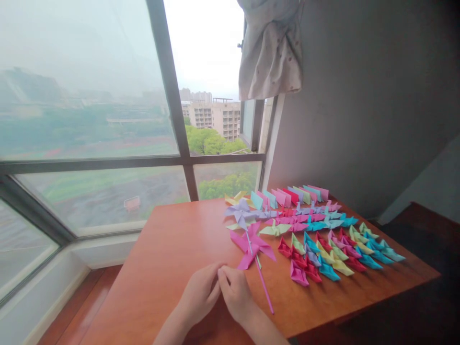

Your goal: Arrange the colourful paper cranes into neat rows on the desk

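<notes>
My left hand [201,290] and my right hand [235,291] rest together at the near side of the wooden table [158,268], fingers curled and touching. No object shows in either one, though the palms face down out of sight. Just beyond lies a magenta paper pinwheel [250,245] on a stick [265,290] that runs beside my right hand. A lilac paper pinwheel [240,212] lies behind it, its stick crossing the magenta one.
Rows of folded paper boats [327,256] cover the table's right part. Behind them stand paper cranes [294,219] and a line of folded paper pieces [287,195]. A yellow pinwheel [235,197] lies at the back. Windows [89,96] border the left; a curtain [271,57] hangs above.
</notes>
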A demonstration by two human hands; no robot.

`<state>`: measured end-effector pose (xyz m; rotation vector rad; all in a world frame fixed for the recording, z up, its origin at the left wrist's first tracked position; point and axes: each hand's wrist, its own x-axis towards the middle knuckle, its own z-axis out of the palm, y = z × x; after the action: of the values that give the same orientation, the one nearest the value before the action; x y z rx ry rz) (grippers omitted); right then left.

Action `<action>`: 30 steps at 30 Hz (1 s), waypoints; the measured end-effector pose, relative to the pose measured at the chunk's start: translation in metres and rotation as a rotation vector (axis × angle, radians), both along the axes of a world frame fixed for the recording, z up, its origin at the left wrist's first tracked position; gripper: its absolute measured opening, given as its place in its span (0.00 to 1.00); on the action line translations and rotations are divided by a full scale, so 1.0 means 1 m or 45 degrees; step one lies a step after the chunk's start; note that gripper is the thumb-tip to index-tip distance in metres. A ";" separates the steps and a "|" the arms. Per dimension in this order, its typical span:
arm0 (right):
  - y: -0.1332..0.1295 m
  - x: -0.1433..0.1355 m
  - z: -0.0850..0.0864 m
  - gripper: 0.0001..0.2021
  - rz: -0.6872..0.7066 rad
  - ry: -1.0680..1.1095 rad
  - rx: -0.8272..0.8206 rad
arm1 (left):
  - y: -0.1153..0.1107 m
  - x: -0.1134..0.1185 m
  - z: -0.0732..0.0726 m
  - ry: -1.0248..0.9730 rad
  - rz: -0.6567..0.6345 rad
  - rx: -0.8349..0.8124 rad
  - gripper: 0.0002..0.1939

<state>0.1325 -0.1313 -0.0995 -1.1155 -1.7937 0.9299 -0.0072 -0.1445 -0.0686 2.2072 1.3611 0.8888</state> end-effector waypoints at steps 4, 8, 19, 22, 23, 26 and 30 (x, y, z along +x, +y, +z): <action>-0.001 -0.001 0.000 0.19 0.014 -0.010 0.012 | 0.000 0.002 0.005 0.031 0.015 -0.024 0.11; -0.001 -0.002 0.000 0.18 0.020 -0.035 0.001 | 0.000 0.002 0.006 0.025 0.033 -0.055 0.10; 0.000 -0.004 -0.004 0.20 0.011 -0.030 -0.015 | -0.002 0.004 0.003 0.020 0.041 -0.001 0.07; 0.000 -0.004 -0.006 0.20 -0.002 -0.042 0.001 | -0.002 0.004 0.002 0.012 0.051 0.035 0.07; 0.000 -0.004 -0.006 0.20 -0.004 -0.044 0.004 | -0.002 0.004 0.002 0.010 0.055 0.037 0.07; 0.000 -0.004 -0.007 0.19 -0.005 -0.039 0.007 | -0.002 0.005 0.001 0.013 0.066 0.017 0.07; 0.000 -0.005 -0.007 0.19 -0.008 -0.040 0.011 | -0.001 0.004 0.001 0.020 0.059 -0.001 0.07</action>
<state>0.1278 -0.1312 -0.1061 -1.1355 -1.8167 0.9044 -0.0029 -0.1460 -0.0680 2.1950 1.4252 0.8888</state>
